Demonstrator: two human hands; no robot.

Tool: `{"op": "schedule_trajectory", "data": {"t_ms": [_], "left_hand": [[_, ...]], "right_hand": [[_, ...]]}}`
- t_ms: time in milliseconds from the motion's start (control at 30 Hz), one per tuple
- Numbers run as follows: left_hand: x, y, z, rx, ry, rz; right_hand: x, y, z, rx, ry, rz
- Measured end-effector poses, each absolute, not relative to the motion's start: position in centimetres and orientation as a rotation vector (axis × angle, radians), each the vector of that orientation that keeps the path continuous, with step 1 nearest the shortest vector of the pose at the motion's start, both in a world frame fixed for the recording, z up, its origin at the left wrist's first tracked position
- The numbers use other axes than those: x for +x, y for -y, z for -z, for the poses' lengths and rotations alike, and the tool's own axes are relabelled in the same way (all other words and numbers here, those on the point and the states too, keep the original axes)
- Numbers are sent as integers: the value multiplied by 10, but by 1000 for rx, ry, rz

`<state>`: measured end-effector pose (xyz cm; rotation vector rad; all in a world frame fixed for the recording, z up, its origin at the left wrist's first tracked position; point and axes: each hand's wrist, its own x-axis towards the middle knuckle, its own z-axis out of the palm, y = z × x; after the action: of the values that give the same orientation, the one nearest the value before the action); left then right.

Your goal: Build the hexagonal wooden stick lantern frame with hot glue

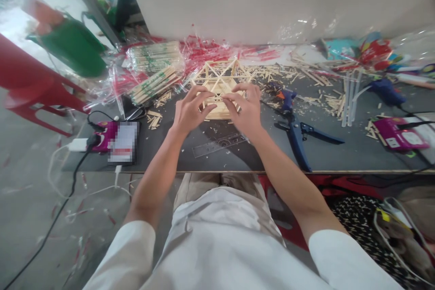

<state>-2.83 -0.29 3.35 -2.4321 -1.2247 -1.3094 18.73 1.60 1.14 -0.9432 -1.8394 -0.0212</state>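
Observation:
A small frame model built of thin wooden sticks [219, 79] stands on the dark worktable [238, 154], at its middle. My left hand [190, 109] rests against the model's near left side, fingers bent and pinching at its sticks. My right hand [245, 108] presses on the near right side, fingertips closed on the stick lattice. Both hands meet over the model's front edge. The lower front of the model is hidden behind my fingers.
Bundles of wooden sticks in plastic wrap [154, 72] lie at the back left. Blue cutting pliers [299, 133] and a blue glue gun [285, 97] sit to the right. A clear ruler [217, 142] lies near me. A purple power strip [397, 133] and stick offcuts [316, 81] are farther right; a red stool [30, 90] stands left.

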Motion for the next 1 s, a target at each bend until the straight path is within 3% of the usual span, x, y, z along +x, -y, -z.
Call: {"op": "schedule_trajectory", "data": {"t_ms": [1000], "left_hand": [[-27, 4, -37, -2473, 1245, 1444]], "right_hand": [[188, -13, -13, -965, 1885, -6]]}}
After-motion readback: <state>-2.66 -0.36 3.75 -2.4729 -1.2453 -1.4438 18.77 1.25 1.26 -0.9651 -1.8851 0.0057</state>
